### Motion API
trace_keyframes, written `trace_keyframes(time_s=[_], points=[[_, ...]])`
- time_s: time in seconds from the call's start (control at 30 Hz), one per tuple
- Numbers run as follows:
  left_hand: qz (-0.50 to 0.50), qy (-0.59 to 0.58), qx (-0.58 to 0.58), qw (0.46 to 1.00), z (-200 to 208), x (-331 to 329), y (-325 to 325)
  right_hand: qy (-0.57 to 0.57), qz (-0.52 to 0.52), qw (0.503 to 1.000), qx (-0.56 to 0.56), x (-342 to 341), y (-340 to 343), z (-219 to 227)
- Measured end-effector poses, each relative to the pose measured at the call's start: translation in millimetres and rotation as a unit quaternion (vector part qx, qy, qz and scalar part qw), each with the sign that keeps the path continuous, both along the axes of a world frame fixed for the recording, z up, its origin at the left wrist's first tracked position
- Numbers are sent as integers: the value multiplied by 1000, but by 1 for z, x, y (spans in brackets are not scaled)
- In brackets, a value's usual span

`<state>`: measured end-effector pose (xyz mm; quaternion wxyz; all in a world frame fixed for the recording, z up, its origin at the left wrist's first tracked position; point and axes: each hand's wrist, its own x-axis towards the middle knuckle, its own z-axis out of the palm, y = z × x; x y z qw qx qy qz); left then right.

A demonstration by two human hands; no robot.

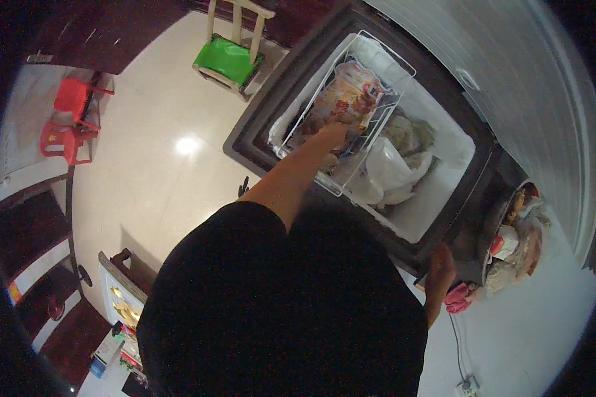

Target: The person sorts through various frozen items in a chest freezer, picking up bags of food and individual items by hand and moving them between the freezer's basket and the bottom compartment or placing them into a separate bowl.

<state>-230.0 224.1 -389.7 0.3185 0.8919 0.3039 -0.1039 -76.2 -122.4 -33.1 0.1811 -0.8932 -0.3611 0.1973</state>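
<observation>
An open chest freezer [248,129] with a dark rim and frosted white walls stands in front of me. A white wire basket [377,122] hangs in its left part and holds a printed plastic food bag [348,89] in orange, red and white. My left hand [334,134] reaches down into the basket, touching the packages at the bag's near end; its fingers are too blurred to make out. My right hand [440,264] rests on the freezer's near right corner, its fingers indistinct. Beside the basket, a white plastic bag [389,164] lies on frosty packages [410,135].
The raised freezer lid [510,73] stands at the right. Several bags and packets [516,248] sit past the right corner, with a pink cloth [459,299] beside them. A green-seated wooden chair [226,61] and red plastic stools [66,142] stand on the floor.
</observation>
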Motion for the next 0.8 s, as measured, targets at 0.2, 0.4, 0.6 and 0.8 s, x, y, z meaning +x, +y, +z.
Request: trace_keyframes(time_s=[0.2,0.4,0.6,0.8], points=[[-2,5,-34,999,13,13,2,25,-43,999,-20,-17,1,0],[28,76,-21,997,45,8,6,100,-40,994,-21,-23,27,13],[57,102,-22,993,60,2,4,93,-17,996,-3,-22,35,-4],[183,-4,-1,983,-18,0,-11,60,63,996,36,-24,41,-10]])
